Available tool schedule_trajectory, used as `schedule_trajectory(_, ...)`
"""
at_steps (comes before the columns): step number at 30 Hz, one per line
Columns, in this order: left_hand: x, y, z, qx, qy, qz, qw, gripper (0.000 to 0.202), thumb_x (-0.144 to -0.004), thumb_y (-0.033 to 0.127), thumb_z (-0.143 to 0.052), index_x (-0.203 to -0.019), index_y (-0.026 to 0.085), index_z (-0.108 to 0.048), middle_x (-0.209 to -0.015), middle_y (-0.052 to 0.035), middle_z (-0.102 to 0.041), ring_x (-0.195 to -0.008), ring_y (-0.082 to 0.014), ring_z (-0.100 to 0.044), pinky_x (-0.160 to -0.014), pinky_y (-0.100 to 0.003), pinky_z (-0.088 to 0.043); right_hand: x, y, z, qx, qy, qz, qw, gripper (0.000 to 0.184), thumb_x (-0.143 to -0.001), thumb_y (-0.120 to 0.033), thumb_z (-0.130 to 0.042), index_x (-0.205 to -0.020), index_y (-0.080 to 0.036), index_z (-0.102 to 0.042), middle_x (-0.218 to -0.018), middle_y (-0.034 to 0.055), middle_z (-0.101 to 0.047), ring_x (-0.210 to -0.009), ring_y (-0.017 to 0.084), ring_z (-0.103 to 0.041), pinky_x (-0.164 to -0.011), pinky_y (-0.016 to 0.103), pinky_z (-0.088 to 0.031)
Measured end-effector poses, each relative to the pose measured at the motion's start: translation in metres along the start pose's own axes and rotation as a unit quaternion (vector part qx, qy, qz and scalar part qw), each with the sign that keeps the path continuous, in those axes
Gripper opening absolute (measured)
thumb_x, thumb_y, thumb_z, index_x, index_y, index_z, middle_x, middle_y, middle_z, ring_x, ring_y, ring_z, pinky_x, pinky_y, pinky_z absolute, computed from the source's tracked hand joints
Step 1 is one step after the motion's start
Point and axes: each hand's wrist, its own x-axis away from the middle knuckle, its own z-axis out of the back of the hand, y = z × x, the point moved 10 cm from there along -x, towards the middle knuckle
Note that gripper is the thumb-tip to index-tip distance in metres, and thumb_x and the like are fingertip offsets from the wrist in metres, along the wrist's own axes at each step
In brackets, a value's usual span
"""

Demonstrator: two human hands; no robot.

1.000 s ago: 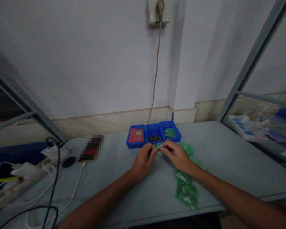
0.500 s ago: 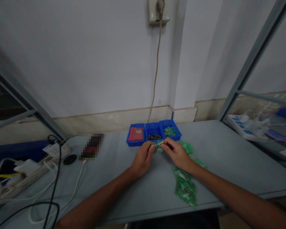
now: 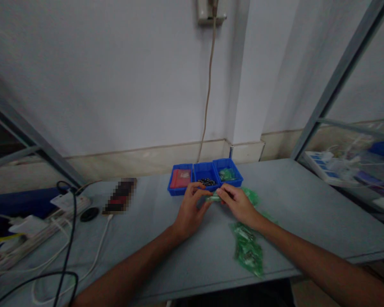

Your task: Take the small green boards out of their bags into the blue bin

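My left hand (image 3: 189, 209) and my right hand (image 3: 238, 204) meet just in front of a row of three blue bins (image 3: 205, 176). Between their fingertips they pinch a small green packet (image 3: 213, 197), held just above the grey table (image 3: 307, 213). The left bin (image 3: 179, 179) holds red packets, the middle bin (image 3: 206, 177) small dark parts, the right bin (image 3: 228, 170) green packets. A strip of green packets (image 3: 247, 249) lies on the table under my right forearm and runs toward the front edge.
Cables and power strips (image 3: 35, 230) crowd the table's left side, beside a black round object (image 3: 88, 214) and a blurred dark item (image 3: 119, 197). A cord (image 3: 208, 94) hangs from a wall socket behind the bins. Metal frame bars rise at left and right.
Both hands have stayed in front of the bins. My left fingers have lifted and curled toward the middle bin while the green packet stays pinched between the hands.
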Motion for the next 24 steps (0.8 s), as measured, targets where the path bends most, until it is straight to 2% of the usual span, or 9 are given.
schedule_trajectory(1, -0.001, -0.001, 0.0, -0.003, -0.004, 0.008, 1.0, 0.005, -0.103, 0.024, -0.062, -0.104, 0.021, -0.064, -0.113, -0.0074, -0.059, -0.102, -0.0208, -0.058, -0.091, -0.034, -0.048, 0.0, 0.002, 0.0, -0.007, -0.001, -0.007, 1.0, 0.045, -0.109, -0.053, -0.049, -0.079, -0.021, -0.061, -0.072, -0.0012, -0.057, -0.066, 0.017, -0.053, -0.063, 0.03, -0.041)
schedule_trajectory(3, -0.001, -0.005, -0.003, 0.003, -0.02, 0.036, 0.999, 0.017, -0.108, 0.029, -0.054, -0.093, 0.02, -0.058, -0.095, -0.0039, -0.06, -0.092, -0.0196, -0.057, -0.087, -0.034, -0.047, 0.001, 0.002, 0.002, -0.015, 0.016, -0.008, 1.0, 0.04, -0.111, -0.049, -0.045, -0.087, -0.022, -0.063, -0.076, 0.0, -0.059, -0.067, 0.017, -0.055, -0.063, 0.03, -0.042)
schedule_trajectory(6, 0.0, -0.011, -0.005, 0.021, -0.036, 0.076, 0.996, 0.025, -0.11, 0.034, -0.047, -0.089, 0.021, -0.053, -0.086, -0.0014, -0.056, -0.081, -0.0179, -0.054, -0.078, -0.031, -0.044, 0.004, -0.009, 0.006, 0.006, 0.044, 0.042, 0.998, 0.018, -0.107, -0.038, -0.055, -0.118, -0.024, -0.06, -0.098, 0.0028, -0.063, -0.08, 0.019, -0.06, -0.072, 0.031, -0.048)
schedule_trajectory(8, 0.0, -0.012, -0.005, 0.027, -0.036, 0.087, 0.995, 0.027, -0.11, 0.036, -0.047, -0.088, 0.02, -0.053, -0.086, -0.0014, -0.056, -0.081, -0.0177, -0.053, -0.077, -0.03, -0.043, 0.007, -0.018, 0.004, 0.029, 0.036, 0.079, 0.996, 0.032, -0.104, -0.029, -0.058, -0.135, -0.027, -0.052, -0.115, 0.0056, -0.064, -0.092, 0.02, -0.062, -0.083, 0.034, -0.051)
schedule_trajectory(10, 0.001, -0.015, -0.005, 0.03, -0.033, 0.097, 0.994, 0.029, -0.109, 0.038, -0.047, -0.087, 0.02, -0.053, -0.085, -0.0009, -0.056, -0.08, -0.0174, -0.052, -0.076, -0.03, -0.042, 0.009, -0.024, 0.001, 0.058, 0.023, 0.104, 0.993, 0.036, -0.103, -0.023, -0.057, -0.139, -0.027, -0.05, -0.121, 0.0072, -0.063, -0.099, 0.022, -0.062, -0.091, 0.038, -0.051)
schedule_trajectory(16, 0.003, -0.024, -0.007, 0.062, -0.041, 0.126, 0.989, 0.038, -0.107, 0.047, -0.05, -0.083, 0.019, -0.054, -0.078, 0.0008, -0.054, -0.074, -0.0162, -0.051, -0.069, -0.029, -0.039, 0.013, -0.044, -0.005, 0.127, -0.028, 0.174, 0.976, 0.034, -0.101, -0.017, -0.061, -0.133, -0.027, -0.061, -0.126, 0.0102, -0.061, -0.111, 0.027, -0.06, -0.097, 0.043, -0.05)
schedule_trajectory(18, 0.003, -0.024, -0.006, 0.067, -0.043, 0.129, 0.988, 0.042, -0.107, 0.05, -0.05, -0.077, 0.02, -0.051, -0.074, 0.0018, -0.051, -0.071, -0.0154, -0.049, -0.067, -0.028, -0.038, 0.013, -0.047, -0.008, 0.139, -0.041, 0.176, 0.974, 0.023, -0.102, -0.02, -0.063, -0.123, -0.026, -0.067, -0.123, 0.0101, -0.061, -0.114, 0.027, -0.059, -0.097, 0.042, -0.049)
schedule_trajectory(20, 0.003, -0.024, -0.003, 0.066, -0.03, 0.132, 0.989, 0.045, -0.108, 0.05, -0.047, -0.075, 0.02, -0.049, -0.074, 0.0018, -0.049, -0.071, -0.0154, -0.048, -0.067, -0.028, -0.038, 0.012, -0.046, -0.008, 0.144, -0.041, 0.16, 0.976, 0.009, -0.104, -0.026, -0.062, -0.104, -0.024, -0.07, -0.108, 0.0075, -0.063, -0.104, 0.025, -0.061, -0.091, 0.04, -0.049)
schedule_trajectory(24, 0.003, -0.025, 0.006, 0.06, 0.022, 0.129, 0.99, 0.03, -0.111, 0.039, -0.042, -0.095, 0.019, -0.057, -0.083, -0.0002, -0.057, -0.077, -0.0163, -0.053, -0.072, -0.029, -0.044, 0.006, -0.03, -0.006, 0.104, -0.016, 0.097, 0.99, 0.042, -0.109, -0.043, -0.052, -0.073, -0.022, -0.057, -0.077, 0.0011, -0.054, -0.077, 0.02, -0.054, -0.072, 0.033, -0.045)
